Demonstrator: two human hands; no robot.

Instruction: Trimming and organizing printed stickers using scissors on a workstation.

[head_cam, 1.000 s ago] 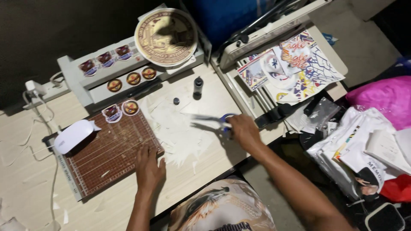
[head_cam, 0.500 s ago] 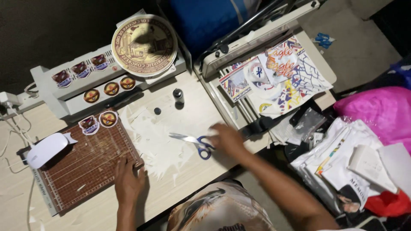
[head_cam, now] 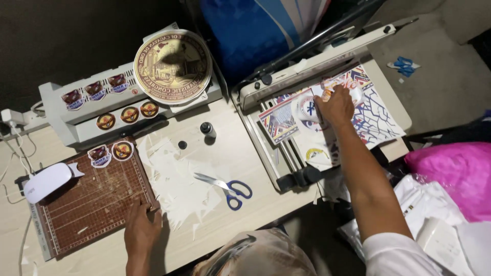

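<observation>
My left hand (head_cam: 141,229) rests flat on the table, fingers touching the near right corner of a brown gridded cutting mat (head_cam: 92,202). My right hand (head_cam: 335,106) reaches far right onto a pile of colourful printed sheets (head_cam: 371,115) lying on a paper trimmer (head_cam: 286,158), its fingers closed on a white round printed piece (head_cam: 306,107). Blue-handled scissors (head_cam: 225,185) lie by themselves on white paper scraps (head_cam: 176,179) in the middle of the table.
A grey laminating machine (head_cam: 66,120) carrying small stickers and a large round gold printed disc (head_cam: 173,66) stands at the back left. A white handheld device (head_cam: 47,181) sits on the mat's left. A small dark bottle (head_cam: 207,130), a pink bag (head_cam: 452,176) and white packets at right.
My right hand has let go of the scissors, which now lie on the scraps, and moved right onto the printed sheets. My left hand has stayed at the mat.
</observation>
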